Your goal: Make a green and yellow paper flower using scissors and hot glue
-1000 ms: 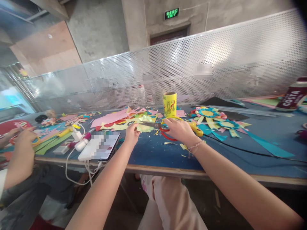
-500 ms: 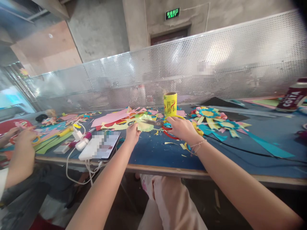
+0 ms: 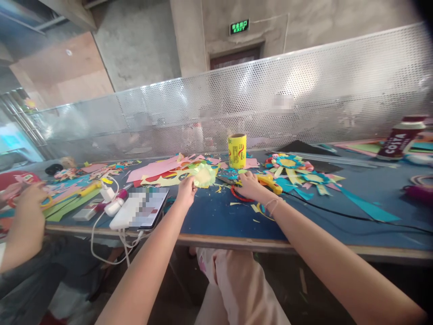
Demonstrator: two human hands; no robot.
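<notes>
My left hand point(image 3: 187, 189) is closed on the edge of a pale yellow-green paper flower point(image 3: 204, 175), pinched between thumb and fingers. It is held over the paper scraps, its fringed rim facing me. My right hand point(image 3: 252, 184) is at the red-handled scissors point(image 3: 241, 195), its fingers bent down around the handle. The dark blades lie low over the table, pointing left toward the flower; my fingers partly hide the grip. Just right of that hand is a yellow hot glue gun point(image 3: 270, 183) with a black cord.
Behind stands a yellow tape roll point(image 3: 237, 151). Pink paper point(image 3: 155, 169) and scraps lie left; a finished paper rosette point(image 3: 289, 162) lies right. Nearer left are a phone point(image 3: 150, 210) and white cables. A co-worker's hand point(image 3: 32, 198) works far left. A Costa bottle point(image 3: 399, 140) stands right.
The flower has turned to face me, showing its round centre. The scissors' blades, smeared beside the paper before, are now still and farther right. My view has shifted slightly right.
</notes>
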